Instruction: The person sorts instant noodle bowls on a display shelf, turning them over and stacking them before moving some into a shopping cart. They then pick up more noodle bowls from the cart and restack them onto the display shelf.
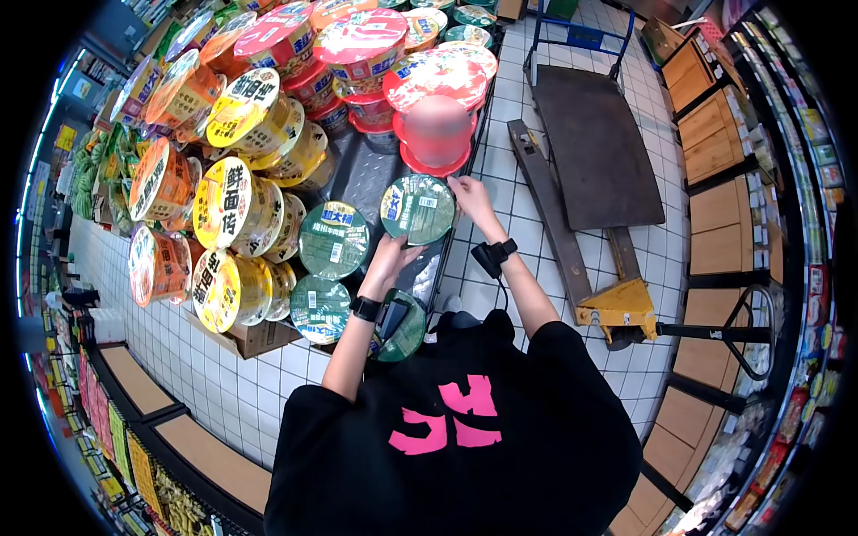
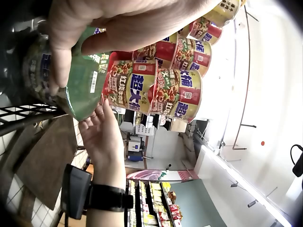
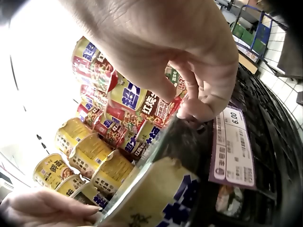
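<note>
A green-lidded instant noodle tub (image 1: 416,211) stands between my two hands at the right side of the dark display base. My left hand (image 1: 390,263) holds its near side; in the left wrist view the left thumb lies over the lid (image 2: 86,81) and a finger reaches down the side wall. My right hand (image 1: 475,200) has its curled fingertips at the right far rim, beside a red noodle tub (image 1: 435,143). From the right wrist, the tub's clear-edged side (image 3: 165,189) fills the lower middle, with the left hand (image 3: 42,208) along its left edge.
More green tubs (image 1: 333,239) sit left and near. Yellow tubs (image 1: 234,204) and orange tubs (image 1: 161,179) are stacked at left, red tubs (image 1: 359,40) at the back. A price tag (image 3: 233,147) hangs on the black grid edge. A pallet jack (image 1: 617,308) and flat cart (image 1: 599,147) stand right.
</note>
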`<state>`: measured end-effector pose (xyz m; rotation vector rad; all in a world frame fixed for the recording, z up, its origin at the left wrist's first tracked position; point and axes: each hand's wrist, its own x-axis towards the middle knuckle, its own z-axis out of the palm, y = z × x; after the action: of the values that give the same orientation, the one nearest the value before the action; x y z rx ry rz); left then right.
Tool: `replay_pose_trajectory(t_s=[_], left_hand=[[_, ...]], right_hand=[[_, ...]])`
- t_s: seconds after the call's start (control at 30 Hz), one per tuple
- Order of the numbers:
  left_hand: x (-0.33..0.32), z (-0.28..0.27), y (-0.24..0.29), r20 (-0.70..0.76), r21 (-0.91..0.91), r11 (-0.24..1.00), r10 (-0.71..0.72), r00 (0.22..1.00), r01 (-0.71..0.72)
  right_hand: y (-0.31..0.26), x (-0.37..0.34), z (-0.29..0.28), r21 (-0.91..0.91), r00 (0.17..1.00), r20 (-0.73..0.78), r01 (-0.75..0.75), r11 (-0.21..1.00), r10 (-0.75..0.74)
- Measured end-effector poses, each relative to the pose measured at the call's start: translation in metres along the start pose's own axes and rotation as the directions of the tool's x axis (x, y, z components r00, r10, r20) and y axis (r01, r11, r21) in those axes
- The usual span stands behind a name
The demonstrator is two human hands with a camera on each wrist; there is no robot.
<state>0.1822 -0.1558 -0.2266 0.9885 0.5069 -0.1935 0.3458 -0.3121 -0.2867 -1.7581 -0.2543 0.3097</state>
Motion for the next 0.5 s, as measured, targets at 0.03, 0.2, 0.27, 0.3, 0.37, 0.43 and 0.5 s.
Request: replay_pose_trajectory(t_s=[0.03,0.2,0.27,0.3,0.37,0.43,0.5], left_hand=[[-0.001,0.001,0.002,0.018,0.0,1.0,-0.01,1.0,0.01],[0.003,-0.008,0.008,0.061,0.071,0.989,-0.133,0.989,0.128],[0.009,-0.012,0.005,0.074,0.13,0.97,-0.214,0.974,0.204],[0.015,-0.015,0.0,0.089,0.096,0.966,-0.248,0.965,0.239],[0.015,-0.006,0.003,0.044,0.132,0.966,-0.23,0.972,0.223],[0.017,-0.004,0.001,0.004,0.138,0.968,-0.211,0.977,0.209],[0.02,-0.002,-0.002,-0.031,0.149,0.972,-0.181,0.983,0.183]], right_hand=[[-0.009,0.006,-0.003,0.056,0.983,0.035,-0.18,0.982,0.178],[-0.013,0.028,-0.003,0.163,0.947,0.058,-0.32,0.933,0.314],[-0.009,0.031,-0.002,0.147,0.958,0.047,-0.288,0.946,0.284],[-0.007,0.031,-0.001,0.157,0.964,0.036,-0.267,0.951,0.265],[-0.015,0.027,0.003,0.165,0.964,-0.032,-0.257,0.952,0.265],[-0.016,0.027,0.005,0.19,0.962,-0.075,-0.246,0.95,0.263],[-0.015,0.026,0.007,0.216,0.972,-0.126,-0.17,0.961,0.2]])
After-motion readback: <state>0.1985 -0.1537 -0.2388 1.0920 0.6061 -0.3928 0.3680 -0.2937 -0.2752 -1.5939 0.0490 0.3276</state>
